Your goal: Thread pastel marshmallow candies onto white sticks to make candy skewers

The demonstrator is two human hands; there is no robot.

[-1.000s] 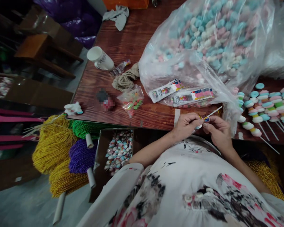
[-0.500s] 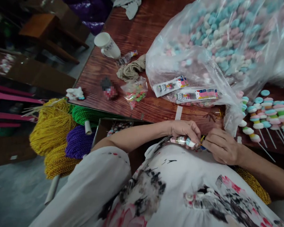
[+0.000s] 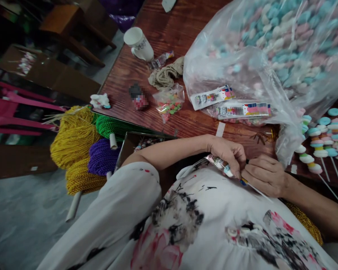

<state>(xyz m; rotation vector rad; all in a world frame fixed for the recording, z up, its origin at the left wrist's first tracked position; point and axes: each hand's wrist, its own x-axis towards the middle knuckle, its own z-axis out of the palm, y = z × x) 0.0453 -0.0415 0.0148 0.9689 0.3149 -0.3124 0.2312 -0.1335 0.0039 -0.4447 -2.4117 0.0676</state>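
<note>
My left hand point(image 3: 228, 152) is closed on a wrapped candy skewer point(image 3: 222, 164), its clear wrapper over pastel candy pieces, held low against my floral shirt. My right hand point(image 3: 266, 175) pinches the skewer's neck, where a small blue and yellow tie point(image 3: 243, 182) sits. The white stick point(image 3: 259, 192) pokes out below my right hand. Both hands meet just off the near edge of the wooden table point(image 3: 169, 33).
A big clear bag of pastel candies point(image 3: 270, 48) fills the table's right side, with printed label cards point(image 3: 236, 110) under it. Finished candy skewers point(image 3: 321, 138) lie at right. A white cup point(image 3: 139, 43), small candy bag point(image 3: 170, 103), and gold, green and purple cord spools point(image 3: 84, 146) sit left.
My hands dropped from the table edge down to my lap with the skewer. The skewer turned so its stick now points down-right. The camera view shifted left.
</note>
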